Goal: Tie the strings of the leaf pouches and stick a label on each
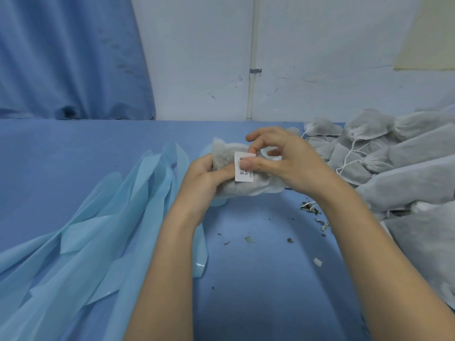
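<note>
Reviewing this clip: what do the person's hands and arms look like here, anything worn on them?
Both arms are bare from the bottom of the picture up to the hands: no sleeves in view. The left hand and right hand wear no gloves, and no rings, watch or wristband show. The nails look short and unpainted where visible.

I see a grey-white leaf pouch [246,185] lying sideways above the counter, a white barcode label [244,169] upright on its face.
</note>
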### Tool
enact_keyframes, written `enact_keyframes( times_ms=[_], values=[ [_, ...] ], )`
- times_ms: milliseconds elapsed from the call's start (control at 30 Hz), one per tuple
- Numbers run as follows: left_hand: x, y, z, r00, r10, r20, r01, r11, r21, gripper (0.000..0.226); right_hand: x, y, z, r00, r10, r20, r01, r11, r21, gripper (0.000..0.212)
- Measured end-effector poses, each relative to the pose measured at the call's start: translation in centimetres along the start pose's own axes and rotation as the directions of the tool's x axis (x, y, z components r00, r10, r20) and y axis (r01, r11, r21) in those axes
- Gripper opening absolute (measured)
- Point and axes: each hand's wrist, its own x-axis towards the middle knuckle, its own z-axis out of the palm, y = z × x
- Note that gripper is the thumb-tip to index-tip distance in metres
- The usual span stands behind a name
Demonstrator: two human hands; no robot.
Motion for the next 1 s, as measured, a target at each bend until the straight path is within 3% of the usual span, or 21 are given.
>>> enact_keyframes(
  times_ms=[267, 400, 500, 633, 867, 1000],
  values=[
    [-0.2, 0.0, 0.3, 0.999, -0.021, 0.025, 0.025, 0.987, -0.158, 0.022, 0.1, -0.2, 0.2, 0.999, 0.048, -0.001, -0.048, 0.998, 0.046, 0.021],
    [-0.5, 0.1, 0.2, 0.999, -0.007, 0.048, 0.01, 0.998, -0.068, 0.048, 0.2, 0.1, 0.5, 0.999, 0.035, -0.026, -0.034, 0.999, 0.036, 0.025],
    [-0.6, 0.1, 0.4, 1.0, -0.001, 0.019, 0.001, 1.0, -0.014, 0.048, 0.1, 0.2, 0.4, 0.997, 0.055, -0.051, -0.046, 0.988, 0.15, 0.034],
    [-0.4, 0.2, 0.3, 1.0, 0.023, 0.008, -0.023, 1.0, 0.008, 0.046, 0.0, 0.2, 0.5, 0.997, 0.074, -0.029, -0.058, 0.932, 0.358, 0.017],
    [-0.5, 0.1, 0.4, 1.0, 0.032, 0.0, -0.032, 0.999, 0.01, 0.042, 0.4, 0.6, 2.4, 0.962, 0.1, -0.253, -0.025, 0.958, 0.285, 0.013],
    [-0.3, 0.3, 0.8, 0.983, -0.059, -0.172, 0.04, 0.993, -0.11, 0.026, 0.2, 0.9, 2.7, 0.984, 0.099, -0.145, -0.049, 0.949, 0.313, 0.008]
  ],
)
